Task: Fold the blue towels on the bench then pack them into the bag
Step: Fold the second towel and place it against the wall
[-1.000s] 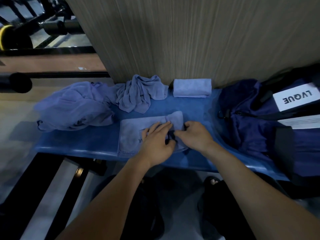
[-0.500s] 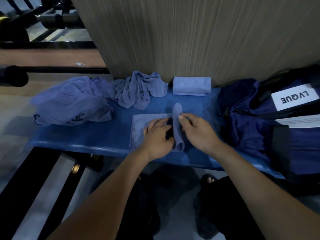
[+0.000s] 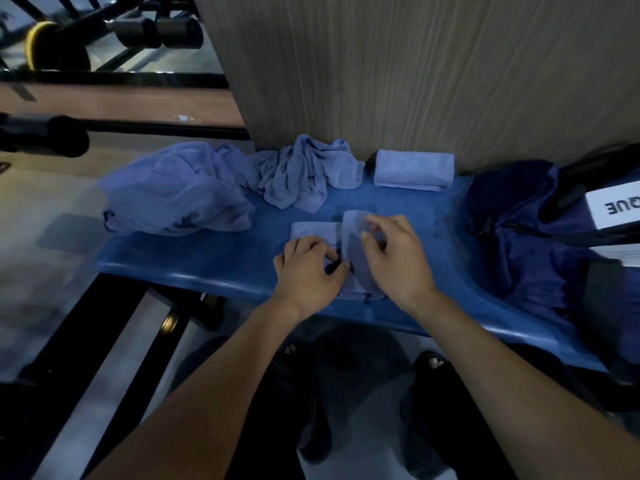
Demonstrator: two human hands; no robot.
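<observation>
A small blue towel (image 3: 313, 231) lies part-folded on the blue bench (image 3: 194, 258) near its front edge. My right hand (image 3: 394, 258) pinches the towel's right flap, which stands raised over the rest. My left hand (image 3: 306, 271) presses and grips the towel's near edge. One folded blue towel (image 3: 414, 169) rests against the wall behind. Two crumpled blue towels lie to the left, a large one (image 3: 173, 192) and a smaller one (image 3: 308, 171). The navy bag (image 3: 526, 244) sits on the bench at the right, with a white label.
A ribbed wooden wall panel (image 3: 415, 71) rises right behind the bench. Gym equipment with black bars (image 3: 45, 133) and weights stands at the left. A black frame (image 3: 104, 327) runs under the bench's left end. My feet are below the bench.
My right hand has lifted the towel's right end and carried it leftwards over the middle; the flap now stands wider. My left hand stays on the near edge. The view has shifted slightly.
</observation>
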